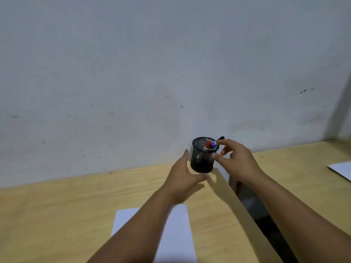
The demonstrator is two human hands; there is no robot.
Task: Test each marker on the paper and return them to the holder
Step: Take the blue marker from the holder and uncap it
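Note:
A black mesh holder (pixel 203 160) stands on the wooden table near the wall. Red (pixel 208 143) and blue (pixel 213 145) marker caps show inside its rim, and a dark marker (pixel 221 138) leans out at the right. My left hand (pixel 182 175) is open, cupped around the holder's left side and base; I cannot tell if it touches. My right hand (pixel 235 158) is open at the holder's right, index fingertip by the blue cap and thumb against the mesh wall. A white paper (pixel 178 224) lies close to me, partly under my left forearm.
The holder sits near the table's right edge (pixel 228 188), beside a dark gap (pixel 250 204) to a second wooden table (pixel 296 168). Another white sheet (pixel 341 168) lies on that table at the far right. A grey wall runs behind both tables.

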